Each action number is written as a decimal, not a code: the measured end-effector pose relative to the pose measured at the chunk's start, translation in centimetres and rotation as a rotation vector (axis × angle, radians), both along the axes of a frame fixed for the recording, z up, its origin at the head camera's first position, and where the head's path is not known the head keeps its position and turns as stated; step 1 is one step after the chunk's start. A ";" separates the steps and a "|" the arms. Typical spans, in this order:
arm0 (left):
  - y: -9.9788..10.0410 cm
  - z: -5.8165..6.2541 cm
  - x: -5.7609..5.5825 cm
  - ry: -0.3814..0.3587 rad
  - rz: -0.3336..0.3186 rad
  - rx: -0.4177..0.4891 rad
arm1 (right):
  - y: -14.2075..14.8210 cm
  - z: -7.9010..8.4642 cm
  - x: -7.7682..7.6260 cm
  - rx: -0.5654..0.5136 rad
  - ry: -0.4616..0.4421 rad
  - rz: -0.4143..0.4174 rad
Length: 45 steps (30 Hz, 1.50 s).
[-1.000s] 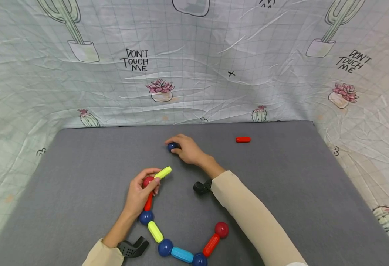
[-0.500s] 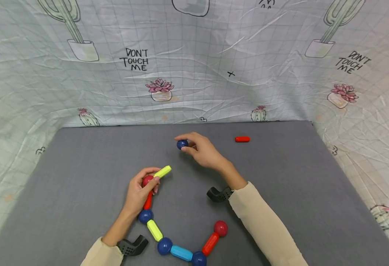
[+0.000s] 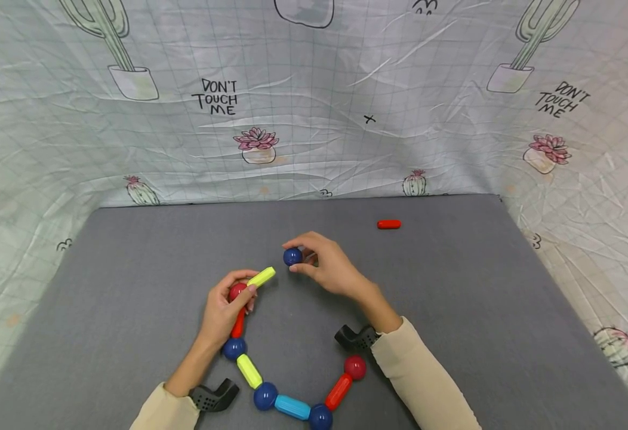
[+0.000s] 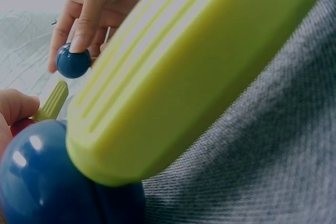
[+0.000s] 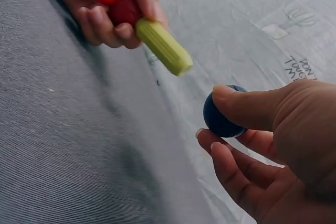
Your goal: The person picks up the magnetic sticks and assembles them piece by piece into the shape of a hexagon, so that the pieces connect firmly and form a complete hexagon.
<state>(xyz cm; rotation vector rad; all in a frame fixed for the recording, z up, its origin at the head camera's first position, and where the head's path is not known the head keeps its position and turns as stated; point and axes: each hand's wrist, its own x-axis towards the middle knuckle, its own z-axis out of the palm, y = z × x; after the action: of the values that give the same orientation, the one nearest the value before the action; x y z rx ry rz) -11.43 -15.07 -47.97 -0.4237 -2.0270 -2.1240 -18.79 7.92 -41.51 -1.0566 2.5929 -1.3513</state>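
"While your right hand (image 3: 330,263) pinches the glossy dark-blue ball (image 3: 292,257) between thumb and fingers, where is that ball?"
"Near the free tip of the ridged yellow rod (image 3: 262,277), yet apart from it."
"And your left hand (image 3: 222,310)?"
"You grip the shiny red ball (image 3: 237,291), with the yellow rod jutting from it."
"What curves back toward you?"
"Your chain (image 3: 292,407) of coloured rods and blue balls, ending in another red ball (image 3: 355,367)."
"Anything farther out?"
"One loose red rod (image 3: 388,224) near the far edge of your grey table (image 3: 432,269)."
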 end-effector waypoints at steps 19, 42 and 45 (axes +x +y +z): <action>0.0 0.0 0.0 -0.007 0.006 -0.010 | -1.1 -1.2 1.0 0.021 0.039 0.028; 0.0 0.0 0.1 -0.004 -0.021 -0.020 | -1.7 -0.9 1.9 0.032 0.118 0.053; 0.0 0.0 0.1 -0.010 -0.024 -0.025 | -1.7 -0.9 1.9 0.046 0.148 0.058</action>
<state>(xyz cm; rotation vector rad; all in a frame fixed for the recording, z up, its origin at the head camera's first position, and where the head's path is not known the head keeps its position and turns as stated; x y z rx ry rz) -11.33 -15.05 -47.93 -0.4436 -2.0659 -2.1212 -16.88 6.24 -42.43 -1.2595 2.6580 -1.2394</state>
